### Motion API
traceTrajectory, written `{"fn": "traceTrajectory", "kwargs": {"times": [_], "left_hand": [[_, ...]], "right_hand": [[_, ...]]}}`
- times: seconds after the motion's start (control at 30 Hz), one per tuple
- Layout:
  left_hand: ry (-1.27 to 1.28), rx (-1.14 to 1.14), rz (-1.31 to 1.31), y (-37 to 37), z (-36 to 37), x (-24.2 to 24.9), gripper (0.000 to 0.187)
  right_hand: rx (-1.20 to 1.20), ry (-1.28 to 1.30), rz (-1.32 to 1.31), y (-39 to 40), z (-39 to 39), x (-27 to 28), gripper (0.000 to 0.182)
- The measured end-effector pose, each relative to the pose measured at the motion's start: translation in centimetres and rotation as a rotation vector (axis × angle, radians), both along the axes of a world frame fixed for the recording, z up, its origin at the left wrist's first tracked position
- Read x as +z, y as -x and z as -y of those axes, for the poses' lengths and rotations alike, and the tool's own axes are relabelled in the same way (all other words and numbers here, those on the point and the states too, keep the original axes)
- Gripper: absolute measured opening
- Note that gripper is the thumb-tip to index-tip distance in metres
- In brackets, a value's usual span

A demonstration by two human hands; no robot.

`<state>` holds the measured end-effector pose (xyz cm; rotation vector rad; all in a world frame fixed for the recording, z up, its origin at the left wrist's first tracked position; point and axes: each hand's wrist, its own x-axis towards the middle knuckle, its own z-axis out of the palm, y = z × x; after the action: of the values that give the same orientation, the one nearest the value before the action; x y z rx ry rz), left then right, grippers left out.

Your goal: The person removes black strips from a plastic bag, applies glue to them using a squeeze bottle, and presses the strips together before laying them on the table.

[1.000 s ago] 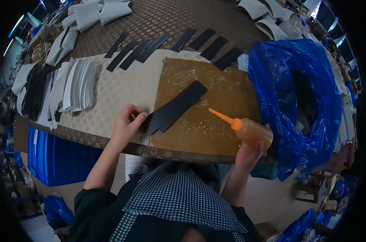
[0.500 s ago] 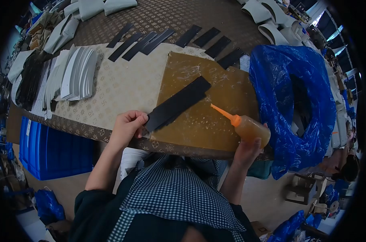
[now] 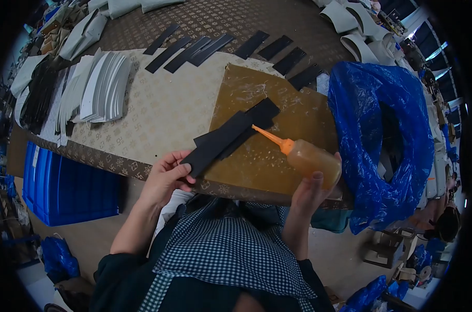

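Observation:
Between the thumb and fingers of my left hand (image 3: 167, 176) is the near end of a black strip (image 3: 217, 144). It lies at a slant over a few more black strips (image 3: 265, 112) on the brown board (image 3: 298, 125), whose ends fan out from under it. My right hand (image 3: 311, 193) is wrapped round a squeeze bottle (image 3: 311, 162) of amber liquid, probably glue. Tilted to the left, the bottle has an orange nozzle (image 3: 269, 136) whose tip is close by the right edge of the held strip.
Several loose black strips (image 3: 188, 55) lie in a row along the far side of the table. White strips (image 3: 105, 86) are stacked at the left. A blue plastic bag (image 3: 350, 151) stands open at the right, and a blue crate (image 3: 69, 187) sits below the table's left side.
The held strip has swung out of line with the strips beneath, its far end shifting left. My right hand has brought the bottle left, its nozzle tip closer to the strip.

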<state>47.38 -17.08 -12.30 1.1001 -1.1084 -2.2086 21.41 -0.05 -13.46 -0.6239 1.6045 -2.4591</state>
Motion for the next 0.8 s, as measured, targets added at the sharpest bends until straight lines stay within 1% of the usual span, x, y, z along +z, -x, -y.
{"fn": "traceTrajectory", "kwargs": {"times": [0.03, 0.13, 0.23, 0.43, 0.63, 0.7, 0.8], "left_hand": [[0.036, -0.019, 0.014, -0.1, -0.1, -0.2, 0.029], [0.032, 0.001, 0.038, -0.1, -0.3, -0.4, 0.021], [-0.017, -0.012, 0.032, -0.8, -0.2, -0.4, 0.016], [-0.035, -0.069, 0.05, -1.5, 0.2, -0.4, 0.016], [-0.05, -0.027, 0.054, -1.0, -0.1, 0.6, 0.014], [-0.014, -0.03, 0.029, -1.0, -0.2, 0.3, 0.014], [-0.016, -0.005, 0.0, -0.7, -0.5, 0.1, 0.012]], "right_hand": [[0.0, -0.006, 0.004, -0.3, 0.4, 0.3, 0.088], [0.0, -0.022, -0.004, -0.6, 1.3, 0.8, 0.087], [-0.017, -0.041, -0.036, -0.7, 1.6, 0.9, 0.085], [-0.005, -0.063, -0.084, -0.9, 1.8, 0.8, 0.08], [0.008, -0.122, -0.139, -1.2, 2.0, 0.4, 0.077], [-0.003, -0.149, -0.172, -1.3, 2.1, 0.2, 0.076], [0.007, -0.178, -0.139, -1.7, 1.9, 0.2, 0.075]]}}
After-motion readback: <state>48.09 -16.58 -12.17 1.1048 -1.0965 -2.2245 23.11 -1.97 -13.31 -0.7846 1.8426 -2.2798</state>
